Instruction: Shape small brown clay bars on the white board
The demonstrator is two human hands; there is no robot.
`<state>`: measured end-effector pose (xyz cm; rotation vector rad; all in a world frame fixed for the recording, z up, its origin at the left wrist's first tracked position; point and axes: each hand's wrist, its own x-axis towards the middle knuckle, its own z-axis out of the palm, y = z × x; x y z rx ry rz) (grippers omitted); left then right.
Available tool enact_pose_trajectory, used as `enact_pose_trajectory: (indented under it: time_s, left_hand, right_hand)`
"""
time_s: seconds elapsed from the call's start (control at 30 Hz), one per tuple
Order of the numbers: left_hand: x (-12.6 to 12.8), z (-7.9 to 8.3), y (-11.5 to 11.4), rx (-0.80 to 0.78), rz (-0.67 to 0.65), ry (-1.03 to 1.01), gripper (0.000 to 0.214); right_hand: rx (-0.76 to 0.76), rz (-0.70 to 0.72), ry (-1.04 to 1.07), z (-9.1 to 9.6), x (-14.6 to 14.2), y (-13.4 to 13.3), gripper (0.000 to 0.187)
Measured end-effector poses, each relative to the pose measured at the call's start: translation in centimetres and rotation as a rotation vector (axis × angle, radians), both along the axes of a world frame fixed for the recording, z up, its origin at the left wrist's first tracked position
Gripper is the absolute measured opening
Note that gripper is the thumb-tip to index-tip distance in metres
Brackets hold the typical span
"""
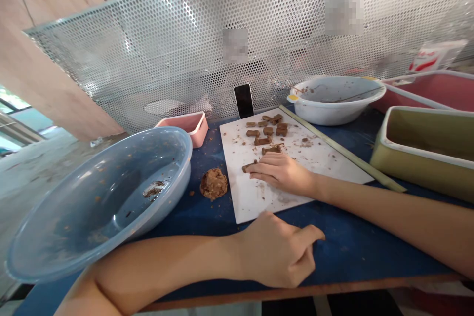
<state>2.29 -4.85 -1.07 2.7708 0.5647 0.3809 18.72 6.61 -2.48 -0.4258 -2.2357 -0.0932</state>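
Observation:
My right hand [283, 173] reaches over a white board [252, 207], its fingers pressed together at a small brown clay-like piece [247, 167]. Part of that piece is covered by my fingertips. Just beyond my fingers lies another shaped piece [271, 149] with ragged edges. Several small bone-shaped brown pieces [262, 141] are grouped farther back on the board. My left hand [277, 252] is curled into a loose fist by the table's front edge, with nothing visible in it. A rough brown lump [214, 184] rests on the blue table, left of the board.
A large blue basin [163, 207] stands at left, a small pink tub [198, 131] behind it. A flat greenish strip [344, 150] lies along the board's right side. A white basin [333, 113], a green planter [418, 168] and a pink planter [437, 79] stand at right. A phone [244, 101] leans against perforated metal.

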Motion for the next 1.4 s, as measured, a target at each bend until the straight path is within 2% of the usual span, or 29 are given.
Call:
enact_pose_trajectory:
  time_s: [0.4,0.63,0.8,1.1,1.3,1.4]
  left_hand:
    - [0.05,0.06,0.02,0.034,-0.005,0.010,0.030]
    - [-0.08,-0.05,0.03,0.017,-0.002,-0.012,0.031]
    - [-0.06,-0.27,0.05,0.034,0.000,-0.045,0.030]
    - [-0.03,-0.15,-0.01,0.028,-0.007,-0.022,0.030]
    - [0.03,-0.16,-0.01,0.030,0.000,-0.006,0.029]
    - [0.00,-0.17,0.01,0.030,0.001,-0.014,0.029]
  right_hand:
    - [-0.078,-0.043,0.091,0.26,-0.37,-0.58,0.025]
    - [-0.173,-0.049,0.120,0.09,-0.37,-0.74,0.048]
    - [-0.158,-0.046,0.119,0.07,-0.39,-0.67,0.039]
    - [-0.205,-0.042,0.121,-0.23,-0.38,-0.58,0.042]
    - [-0.207,-0.035,0.098,-0.14,-0.33,-0.55,0.025]
    - [-0.195,-0.057,0.092,0.06,-0.35,-0.61,0.024]
